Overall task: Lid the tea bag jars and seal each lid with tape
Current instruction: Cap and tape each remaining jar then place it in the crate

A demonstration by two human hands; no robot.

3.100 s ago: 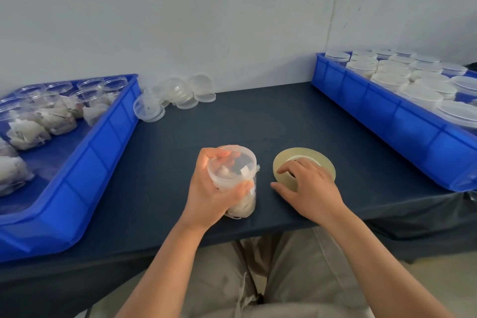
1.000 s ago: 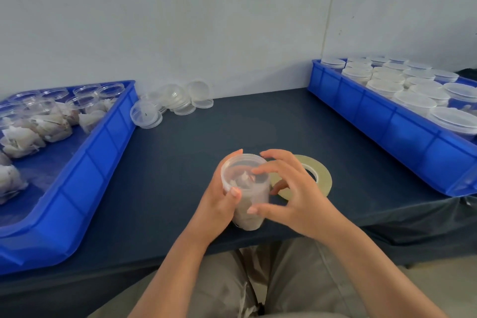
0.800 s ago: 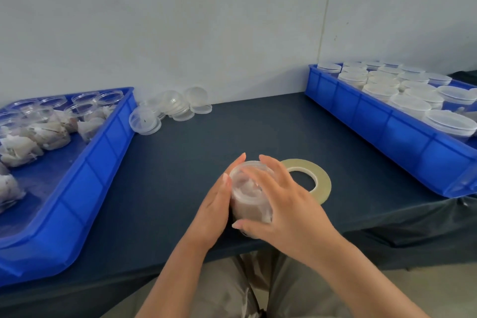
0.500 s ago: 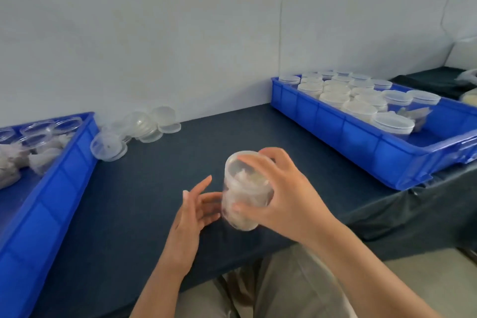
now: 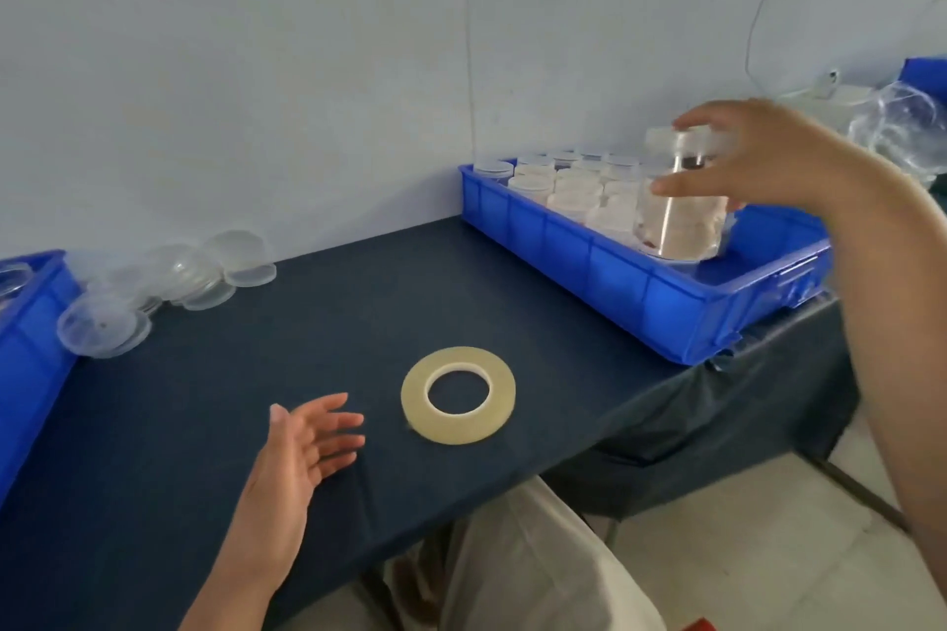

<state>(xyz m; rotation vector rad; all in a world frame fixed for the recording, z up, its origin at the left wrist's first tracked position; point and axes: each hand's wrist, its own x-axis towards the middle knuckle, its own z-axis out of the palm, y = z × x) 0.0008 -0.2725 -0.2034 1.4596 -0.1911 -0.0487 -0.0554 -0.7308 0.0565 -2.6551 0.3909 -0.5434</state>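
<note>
A: R hand [image 5: 768,159] doing what?
B: Gripping the lidded jar [image 5: 681,220], fingers and thumb curling round it, over the near end of the right blue tray [image 5: 666,292], beside the other jars [image 5: 569,185]. Can't tell if it's touching down.
A: L hand [image 5: 302,451]?
B: Hovering w/ fingers spread, holding nothing, just left of the tape roll [image 5: 457,395] lying flat on the table [image 5: 307,323]. Some loose lids [image 5: 194,277] are sitting back left by the wall.
</note>
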